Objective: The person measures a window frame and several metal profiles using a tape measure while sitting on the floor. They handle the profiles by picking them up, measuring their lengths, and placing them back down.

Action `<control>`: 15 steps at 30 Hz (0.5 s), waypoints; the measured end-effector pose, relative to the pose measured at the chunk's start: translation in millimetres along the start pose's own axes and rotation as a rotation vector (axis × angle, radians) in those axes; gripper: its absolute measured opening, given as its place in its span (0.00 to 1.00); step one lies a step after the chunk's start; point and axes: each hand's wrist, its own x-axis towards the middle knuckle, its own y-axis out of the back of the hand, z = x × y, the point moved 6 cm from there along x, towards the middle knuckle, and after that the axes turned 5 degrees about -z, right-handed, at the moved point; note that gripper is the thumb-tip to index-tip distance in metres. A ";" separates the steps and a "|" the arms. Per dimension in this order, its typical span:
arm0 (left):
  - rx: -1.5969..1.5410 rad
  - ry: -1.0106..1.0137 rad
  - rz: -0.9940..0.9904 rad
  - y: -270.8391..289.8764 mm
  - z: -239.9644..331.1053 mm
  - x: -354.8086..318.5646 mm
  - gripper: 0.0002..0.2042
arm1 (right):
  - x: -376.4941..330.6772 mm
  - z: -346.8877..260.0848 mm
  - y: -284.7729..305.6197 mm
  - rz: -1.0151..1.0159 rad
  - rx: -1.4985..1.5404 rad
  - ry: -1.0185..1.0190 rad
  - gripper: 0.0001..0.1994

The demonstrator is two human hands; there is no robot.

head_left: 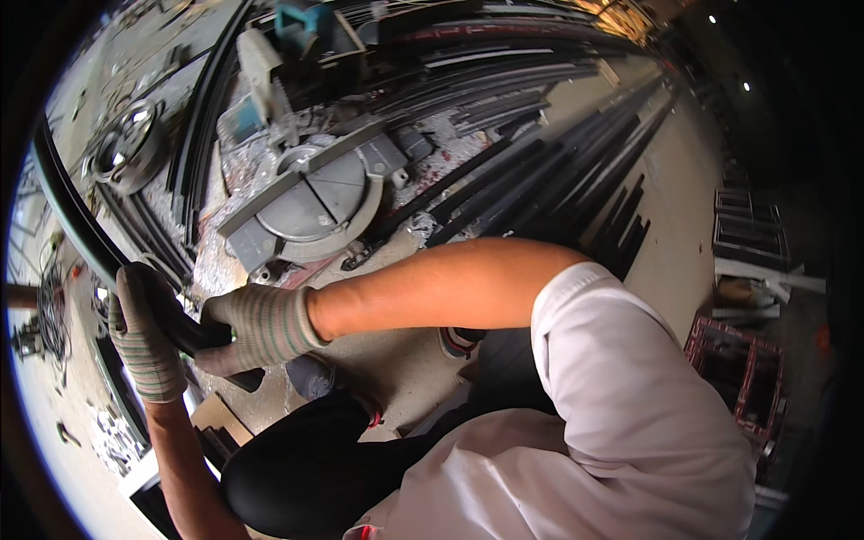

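Note:
A long, dark profile bar (pixel 79 223) slants from the upper left down to its near end in front of my bent leg. My left hand (pixel 147 337), in a striped knit glove with dark coating, is closed round it. Closer to the near end, my right hand (pixel 261 329), gloved alike, grips the same bar; my right forearm reaches across from the right. Beyond the hands, on the floor, stands a mitre saw with a round grey table (pixel 310 205) and a raised light-coloured head (pixel 259 67). The bar passes left of the saw, apart from it.
Many dark bars (pixel 549 184) lie on the floor right of the saw. Others (pixel 202 135) lie to its left, beside a shiny round metal container (pixel 130 148). Coiled cable (pixel 56 301) is at far left. Dark frames (pixel 747 229) and a reddish frame (pixel 738 369) are at right.

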 end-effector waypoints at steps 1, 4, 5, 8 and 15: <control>0.016 -0.017 -0.069 -9.9 5.7 10.1 0.19 | 0.5 -10.5 12.8 0.061 -0.090 0.059 0.26; -0.011 0.010 -0.050 -48.8 25.2 24.4 0.17 | -18.3 -17.9 47.6 0.060 0.164 0.006 0.27; -0.024 0.012 -0.048 -63.6 32.5 27.8 0.16 | -22.9 -18.1 60.0 0.089 0.102 0.048 0.26; 0.021 -0.055 -0.273 -106.6 45.8 42.6 0.17 | -43.6 -20.9 99.8 0.149 -0.062 0.125 0.23; 0.263 -0.066 -0.577 -196.8 20.9 15.3 0.20 | -110.3 64.2 192.2 0.304 0.081 0.107 0.22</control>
